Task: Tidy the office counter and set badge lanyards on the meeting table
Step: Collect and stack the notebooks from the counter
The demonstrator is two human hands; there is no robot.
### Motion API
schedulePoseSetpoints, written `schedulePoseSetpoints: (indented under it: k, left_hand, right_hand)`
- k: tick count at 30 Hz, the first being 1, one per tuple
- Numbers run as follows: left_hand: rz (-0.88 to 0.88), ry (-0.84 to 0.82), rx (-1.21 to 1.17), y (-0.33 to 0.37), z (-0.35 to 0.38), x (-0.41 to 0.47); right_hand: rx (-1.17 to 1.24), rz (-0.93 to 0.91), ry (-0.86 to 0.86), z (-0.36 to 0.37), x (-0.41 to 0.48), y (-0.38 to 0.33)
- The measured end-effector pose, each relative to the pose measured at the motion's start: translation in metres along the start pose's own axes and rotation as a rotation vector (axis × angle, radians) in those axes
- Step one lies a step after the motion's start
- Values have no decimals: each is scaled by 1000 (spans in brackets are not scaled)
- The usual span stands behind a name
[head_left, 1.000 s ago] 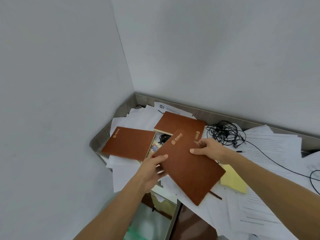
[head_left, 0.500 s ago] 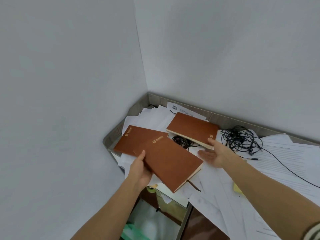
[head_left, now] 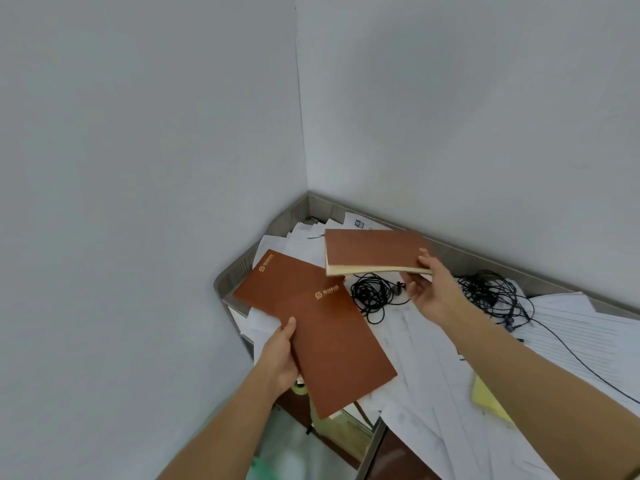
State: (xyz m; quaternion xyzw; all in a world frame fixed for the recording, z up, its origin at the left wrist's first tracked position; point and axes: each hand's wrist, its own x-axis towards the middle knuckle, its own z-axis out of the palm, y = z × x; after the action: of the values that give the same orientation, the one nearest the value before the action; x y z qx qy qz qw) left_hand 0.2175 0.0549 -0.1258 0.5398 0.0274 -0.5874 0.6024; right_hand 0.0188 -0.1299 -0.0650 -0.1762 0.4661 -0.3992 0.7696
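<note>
Three brown notebooks with gold logos are in the counter's corner. My left hand (head_left: 278,355) grips the near one (head_left: 341,351) by its left edge, and it overlaps a second notebook (head_left: 273,285) lying on the papers. My right hand (head_left: 427,292) holds the third notebook (head_left: 374,251) by its right end, lifted off the counter with its cream page edge facing me. A small coil of black cord (head_left: 372,296) lies exposed below the lifted notebook. No badge lanyard is clearly recognisable.
Loose white papers (head_left: 433,393) cover the grey counter (head_left: 225,282), which ends at two white walls. A larger tangle of black cable (head_left: 491,296) lies to the right, one lead trailing away. A yellow sheet (head_left: 488,400) pokes out near my right forearm.
My right hand, open half a second ago, has taken the far notebook and lifted it off the counter. My left hand has brought its notebook partly onto the one at the left.
</note>
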Motion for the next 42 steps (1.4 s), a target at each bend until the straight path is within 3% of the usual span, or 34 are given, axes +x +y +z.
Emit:
schedulePoseSetpoints:
  k: [7, 13, 21, 25, 29, 32, 36, 39, 42]
  left_hand:
    - [-53, -13, -51, 7, -2, -2]
    - [-96, 34, 103, 11, -2, -5]
    - [-107, -78, 92, 15, -11, -26]
    - [-57, -72, 102, 15, -25, -28]
    - [-43, -19, 59, 13, -40, -27]
    - [-72, -4, 36, 8, -44, -28]
    - [-89, 6, 46, 7, -49, -29]
    - [-79, -2, 58, 9, -57, -30]
    - [-63, -39, 33, 13, -61, -31]
  right_hand:
    - [-353, 15, -280, -4, -13, -26]
    - [-689, 115, -271, -2, -15, 20]
    - [-803, 81, -347, 24, -10, 53]
    - [-950, -78, -293, 47, -4, 54]
    - [-1412, -419, -257, 78, 21, 61]
    - [-1641, -426, -316, 99, 37, 75]
    - [-1894, -380, -229, 117, 57, 93]
    - [-1837, -323, -204, 121, 68, 91]
    - [-1525, -277, -333, 126, 66, 80]
